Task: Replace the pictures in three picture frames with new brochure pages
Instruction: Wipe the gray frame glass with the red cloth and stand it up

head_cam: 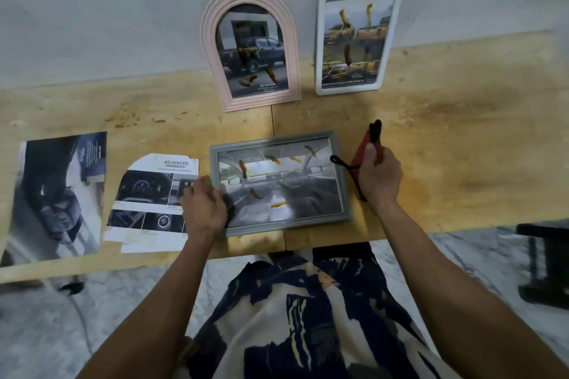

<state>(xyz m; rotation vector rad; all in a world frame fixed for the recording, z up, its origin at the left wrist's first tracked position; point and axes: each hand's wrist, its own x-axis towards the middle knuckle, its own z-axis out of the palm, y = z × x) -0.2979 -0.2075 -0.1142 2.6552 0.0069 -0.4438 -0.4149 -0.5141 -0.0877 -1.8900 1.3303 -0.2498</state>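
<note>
A grey rectangular frame (345, 181) lies flat near the table's front edge, showing a car-interior page with orange smears on the glass. My left hand (203, 206) rests on its left edge, fingers curled over the corner. My right hand (380, 175) is just right of the frame, closed around a red and black tool (368, 144) with a black cord. A pink arched frame (212, 49) and a white rectangular frame (320, 40) lean upright against the wall, both holding truck pages.
Two loose brochure pages lie left of the grey frame: a cut page (147, 203) headed ADVANCED and a larger dark page (58, 194). The wooden table (446, 132) ends close to my body. A black stool or rack (545, 264) stands on the floor at right.
</note>
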